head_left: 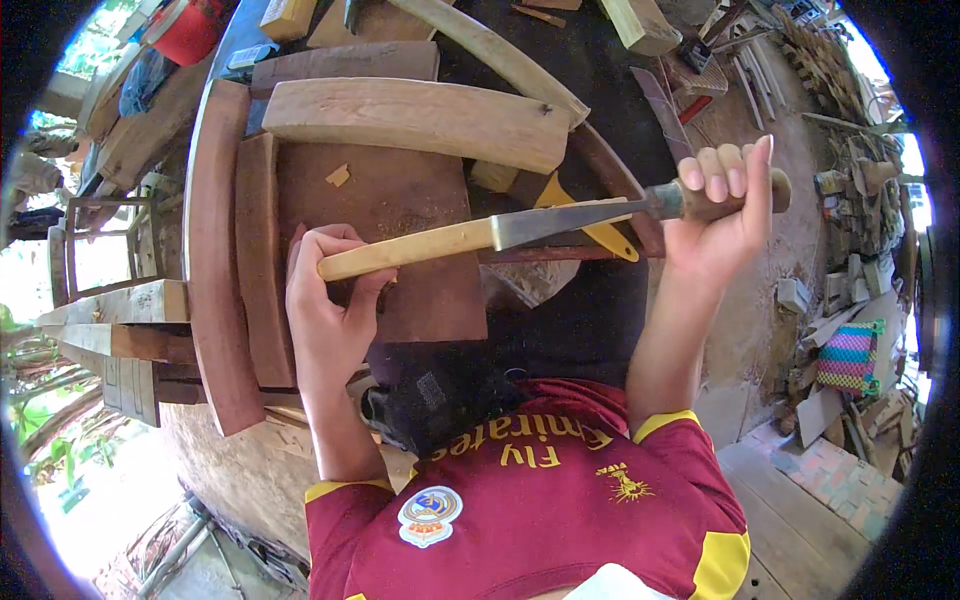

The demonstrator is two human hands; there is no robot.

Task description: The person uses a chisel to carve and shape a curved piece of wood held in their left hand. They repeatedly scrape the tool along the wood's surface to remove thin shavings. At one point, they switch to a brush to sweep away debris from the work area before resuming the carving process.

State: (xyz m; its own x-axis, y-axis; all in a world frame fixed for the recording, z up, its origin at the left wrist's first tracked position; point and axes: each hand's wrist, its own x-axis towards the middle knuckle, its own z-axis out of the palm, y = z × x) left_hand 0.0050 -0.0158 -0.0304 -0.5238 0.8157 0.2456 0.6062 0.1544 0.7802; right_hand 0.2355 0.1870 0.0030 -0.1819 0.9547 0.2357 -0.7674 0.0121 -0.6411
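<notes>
My left hand (335,300) is closed round the near end of a pale, slim wooden strip (420,247), holding it slantwise over a brown board (430,305). In my right hand (725,205) is the wooden handle of a chisel (570,220), gripped with the fingers curled round it. The chisel's broad steel blade lies against the strip's far part, its edge partway along the wood. Behind the blade, part of the strip is hidden. A small wood chip (338,176) and fine shavings lie on the board.
Thick curved timbers (415,115) frame the board, with another long curved piece (220,250) at the left. A yellow flat tool (608,238) lies behind the chisel. At the far left is a red bucket (185,35); a striped woven bag (848,357) and wood scraps lie right.
</notes>
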